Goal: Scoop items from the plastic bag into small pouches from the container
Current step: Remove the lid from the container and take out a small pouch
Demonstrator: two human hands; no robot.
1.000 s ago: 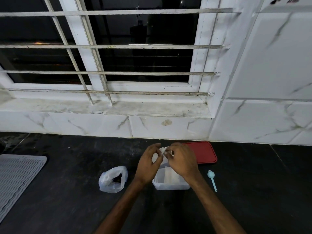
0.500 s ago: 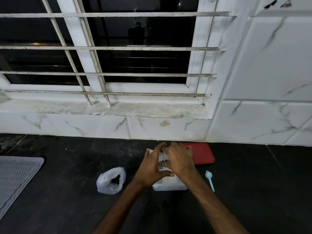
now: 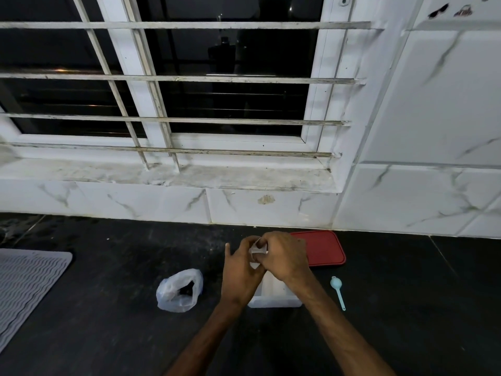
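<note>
well, a dark desk runs under a barred window and white tiles, with a ribbed mat at its left edge. above the clear container, left grip and right grip both pinch a small pouch. to the left the plastic bag gapes, dark contents showing. a red lid lies behind the container, a blue scoop to its right.

Only the arms and hands of the person show. The left forearm and the right forearm are bare along all their visible length, as are both wrists. They are lean, and a long ridge of tendon or muscle catches the light along the right one. The left hand and the right hand are bare too. The right hand's knuckles stand out as rounded bumps, and its fingers are slim. Finer detail such as nails is too small to tell.
</note>
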